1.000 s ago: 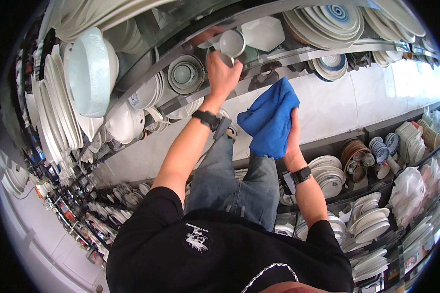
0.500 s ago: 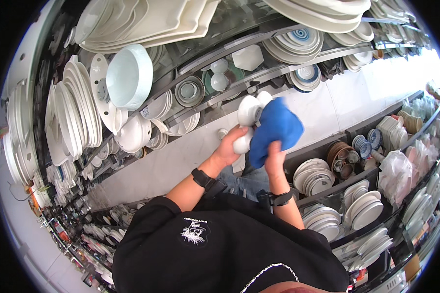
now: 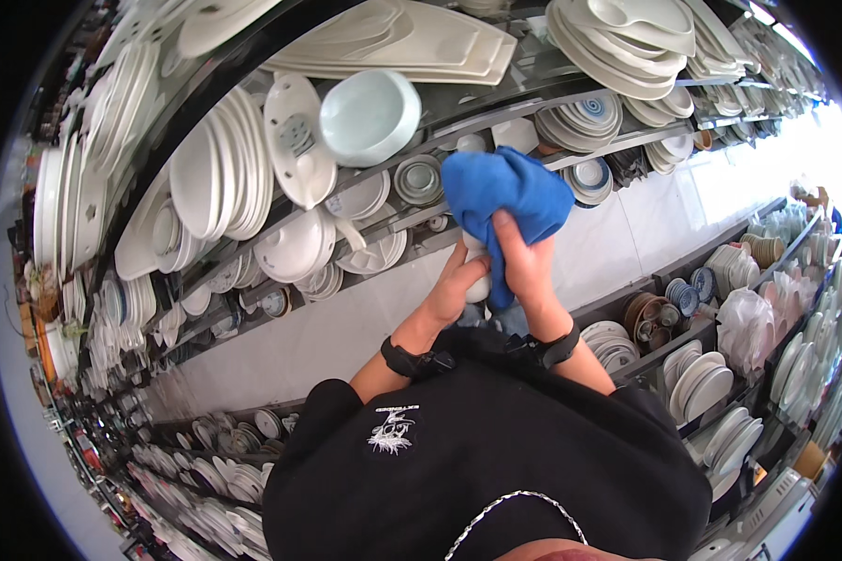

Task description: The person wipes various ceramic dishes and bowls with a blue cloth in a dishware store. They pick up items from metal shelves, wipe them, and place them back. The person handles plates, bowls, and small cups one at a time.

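Left grip (image 3: 458,285) curled round a small white cup (image 3: 478,280), held at chest height before the shelves. Right grip (image 3: 524,262) pinching a blue cloth (image 3: 505,192) against the cup, cloth draped over its top. Behind, a pale bowl (image 3: 370,117) tilted on a shelf (image 3: 496,107) among stacked white plates (image 3: 220,178).

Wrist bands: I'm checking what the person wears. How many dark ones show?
2: one wrist band on the left wrist, another wrist band on the right wrist. None appear hidden.
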`<action>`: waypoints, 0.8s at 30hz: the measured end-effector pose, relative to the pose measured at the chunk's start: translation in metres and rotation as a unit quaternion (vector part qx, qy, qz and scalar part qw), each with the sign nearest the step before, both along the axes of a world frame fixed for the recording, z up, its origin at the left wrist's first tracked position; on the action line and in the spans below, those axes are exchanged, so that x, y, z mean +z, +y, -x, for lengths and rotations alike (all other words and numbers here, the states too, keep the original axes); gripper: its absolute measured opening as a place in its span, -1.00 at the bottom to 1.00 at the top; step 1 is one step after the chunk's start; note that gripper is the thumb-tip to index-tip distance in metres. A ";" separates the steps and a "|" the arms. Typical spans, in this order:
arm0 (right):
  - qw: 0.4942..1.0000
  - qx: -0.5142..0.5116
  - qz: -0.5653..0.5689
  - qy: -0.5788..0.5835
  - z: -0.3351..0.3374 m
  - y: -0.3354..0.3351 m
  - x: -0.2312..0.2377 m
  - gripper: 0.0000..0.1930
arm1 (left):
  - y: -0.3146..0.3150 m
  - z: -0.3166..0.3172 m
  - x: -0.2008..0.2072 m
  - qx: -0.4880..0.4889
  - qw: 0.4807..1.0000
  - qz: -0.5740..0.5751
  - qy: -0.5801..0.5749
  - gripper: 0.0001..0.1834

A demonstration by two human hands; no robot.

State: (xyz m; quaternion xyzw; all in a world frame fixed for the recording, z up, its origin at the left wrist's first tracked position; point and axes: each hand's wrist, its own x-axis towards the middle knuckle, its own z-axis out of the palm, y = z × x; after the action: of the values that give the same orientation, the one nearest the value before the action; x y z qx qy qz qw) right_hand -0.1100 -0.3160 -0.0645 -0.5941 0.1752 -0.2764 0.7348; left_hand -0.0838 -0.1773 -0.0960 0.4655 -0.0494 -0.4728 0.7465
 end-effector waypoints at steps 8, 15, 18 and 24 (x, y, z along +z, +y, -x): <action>0.998 -0.027 -0.041 -0.039 -0.011 0.047 0.042 -0.60 | 0.079 0.010 0.055 0.039 0.962 0.263 0.061 -0.47; 0.905 0.128 -0.366 -0.174 -0.004 0.003 0.058 -0.33 | 0.099 -0.006 0.086 0.016 0.858 0.498 0.125 -0.46; 0.906 0.160 -0.338 -0.199 0.004 -0.001 0.073 -0.27 | 0.105 -0.011 0.093 -0.005 0.846 0.520 0.117 -0.45; 0.938 0.147 -0.258 -0.180 0.002 0.028 0.116 -0.32 | 0.089 -0.010 0.103 -0.080 0.848 0.504 0.145 -0.43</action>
State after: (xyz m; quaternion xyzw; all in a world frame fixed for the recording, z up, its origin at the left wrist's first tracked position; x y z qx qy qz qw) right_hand -0.1115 -0.2880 0.0510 -0.3431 0.0159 -0.2131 0.9147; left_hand -0.0735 -0.0883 0.0074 -0.0542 -0.2091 -0.5028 0.8370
